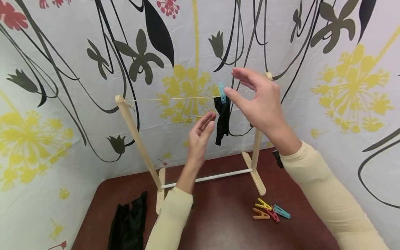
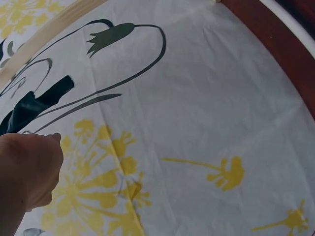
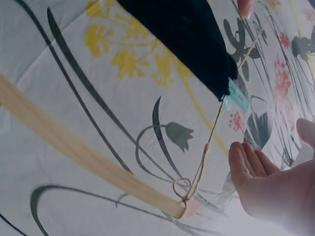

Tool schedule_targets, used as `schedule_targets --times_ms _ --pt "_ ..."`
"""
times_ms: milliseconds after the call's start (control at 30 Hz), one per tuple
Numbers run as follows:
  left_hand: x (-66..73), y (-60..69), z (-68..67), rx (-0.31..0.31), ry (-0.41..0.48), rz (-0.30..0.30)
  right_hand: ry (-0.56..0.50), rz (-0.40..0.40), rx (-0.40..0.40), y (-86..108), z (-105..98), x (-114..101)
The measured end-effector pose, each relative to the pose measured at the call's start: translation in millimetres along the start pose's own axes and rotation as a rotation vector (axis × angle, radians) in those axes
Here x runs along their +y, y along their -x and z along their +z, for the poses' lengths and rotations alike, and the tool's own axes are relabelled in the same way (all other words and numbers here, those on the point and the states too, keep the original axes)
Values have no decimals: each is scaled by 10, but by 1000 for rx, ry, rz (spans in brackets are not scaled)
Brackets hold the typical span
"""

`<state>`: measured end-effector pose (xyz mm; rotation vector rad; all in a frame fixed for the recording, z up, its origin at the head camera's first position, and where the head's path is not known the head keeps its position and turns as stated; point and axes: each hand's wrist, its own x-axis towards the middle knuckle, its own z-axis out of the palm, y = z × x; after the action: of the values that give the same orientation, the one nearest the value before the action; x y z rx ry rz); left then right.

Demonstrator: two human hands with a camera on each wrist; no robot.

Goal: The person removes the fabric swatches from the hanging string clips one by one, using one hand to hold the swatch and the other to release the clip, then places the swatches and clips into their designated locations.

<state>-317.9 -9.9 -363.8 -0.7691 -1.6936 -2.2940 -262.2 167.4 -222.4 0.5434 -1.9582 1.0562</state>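
Observation:
A piece of black cloth (image 1: 222,121) hangs from a string (image 1: 175,99), held there by a light blue clothespin (image 1: 222,92). My right hand (image 1: 262,99) is raised just right of the clothespin, fingers and thumb spread apart with nothing between them. In the right wrist view that hand (image 3: 275,182) stands apart from the clothespin (image 3: 238,96). Left of the hanging cloth and below the string, my left hand (image 1: 200,137) is held up with its fingers extended, holding nothing. In the left wrist view the left hand (image 2: 32,167) is near the dark cloth (image 2: 37,103).
The string spans a wooden frame (image 1: 137,139) with a white lower bar (image 1: 215,176). Several coloured clothespins (image 1: 270,210) lie on the dark red table (image 1: 225,222) at right. Another black cloth (image 1: 128,222) lies at front left. Patterned fabric (image 1: 187,45) surrounds the table.

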Motion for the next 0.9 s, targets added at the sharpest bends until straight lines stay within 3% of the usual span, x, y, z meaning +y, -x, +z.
schedule_targets --times_ms 133,433,733,900 --pt "-86 11 45 -20 -24 -66 205 -71 -44 -82 23 28" --pt "-164 13 167 -40 -87 -192 366 -126 -228 -244 50 57" --pt "-171 42 238 -40 -124 -218 485 -66 -393 -317 35 66" --pt "-203 60 245 -54 -107 -203 481 -66 -425 -326 52 85"
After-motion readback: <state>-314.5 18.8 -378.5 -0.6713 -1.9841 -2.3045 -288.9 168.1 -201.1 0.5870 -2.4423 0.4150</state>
